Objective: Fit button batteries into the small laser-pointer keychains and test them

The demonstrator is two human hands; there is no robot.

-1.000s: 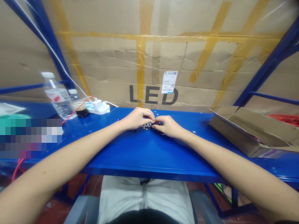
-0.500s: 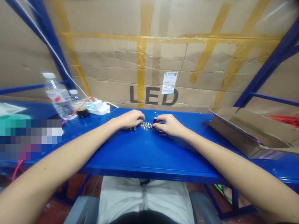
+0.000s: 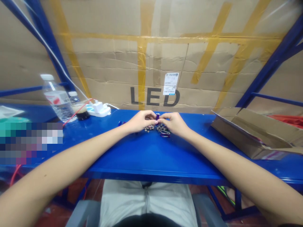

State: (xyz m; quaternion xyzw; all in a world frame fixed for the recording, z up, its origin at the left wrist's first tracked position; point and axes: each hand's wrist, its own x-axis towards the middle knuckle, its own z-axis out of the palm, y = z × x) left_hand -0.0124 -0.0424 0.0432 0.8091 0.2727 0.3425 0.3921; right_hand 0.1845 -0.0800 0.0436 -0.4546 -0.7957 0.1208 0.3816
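Note:
A small purple cylinder [image 3: 157, 116] stands upright between my hands, just above the blue table. My right hand [image 3: 174, 123] pinches it from the right with thumb and fingers. From the left, the thumb of my left hand [image 3: 142, 121] meets the cylinder; its fingers are curled closed, and anything tiny between them is hidden. Below the fingertips lie several small shiny metal pieces [image 3: 149, 128] and a darker cluster of small metal parts [image 3: 161, 127]. A purple-and-silver looped piece [image 3: 165, 133] rests by my right hand. Several dark blue-purple cylinders [image 3: 120, 123] lie behind my left wrist.
An open cardboard box [image 3: 239, 135] sits at the right. On the left stand a water bottle [image 3: 58, 102], a cup of dark liquid [image 3: 82, 113] and a white power strip [image 3: 100, 109] with cables. A large cardboard sheet [image 3: 113, 69] closes off the back.
My left hand has moved right, from beside the small metal pieces to the purple cylinder. My right hand keeps hold of the cylinder, now raised slightly, and the looped piece shows more.

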